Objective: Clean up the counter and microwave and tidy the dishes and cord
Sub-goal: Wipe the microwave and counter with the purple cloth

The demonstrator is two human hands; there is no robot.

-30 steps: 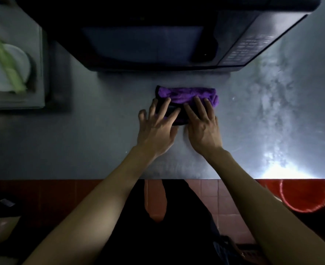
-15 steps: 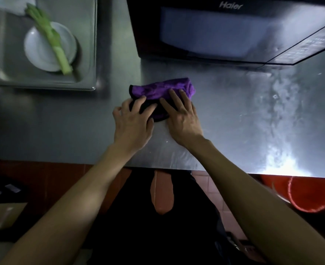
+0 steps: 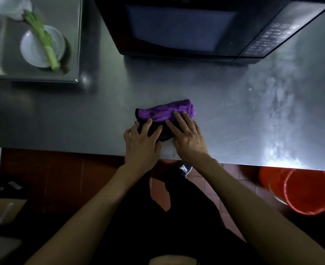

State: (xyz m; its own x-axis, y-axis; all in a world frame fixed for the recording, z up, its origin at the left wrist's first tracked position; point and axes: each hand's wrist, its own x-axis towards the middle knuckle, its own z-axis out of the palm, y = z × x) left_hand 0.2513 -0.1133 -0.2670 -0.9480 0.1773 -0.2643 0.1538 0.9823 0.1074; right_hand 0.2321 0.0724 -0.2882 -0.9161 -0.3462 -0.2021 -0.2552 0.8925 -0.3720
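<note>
A folded purple cloth (image 3: 165,114) lies on the steel counter (image 3: 81,119), in front of the microwave (image 3: 196,27) and near the counter's front edge. Both hands lie flat on the cloth with fingers spread and nearly straight, pressing it down and curled round nothing. The left hand (image 3: 141,143) covers the cloth's near left corner, where a dark underside shows. The right hand (image 3: 188,139) lies just beside it, fingertips on the purple top and palm on the counter just before the cloth. To the left of the microwave a sink (image 3: 70,54) holds a white plate (image 3: 33,52) with a green stalk (image 3: 43,41) lying across it. Below the counter's front edge, to the microwave's right, a red bucket (image 3: 308,192) stands on the tiled floor.
</note>
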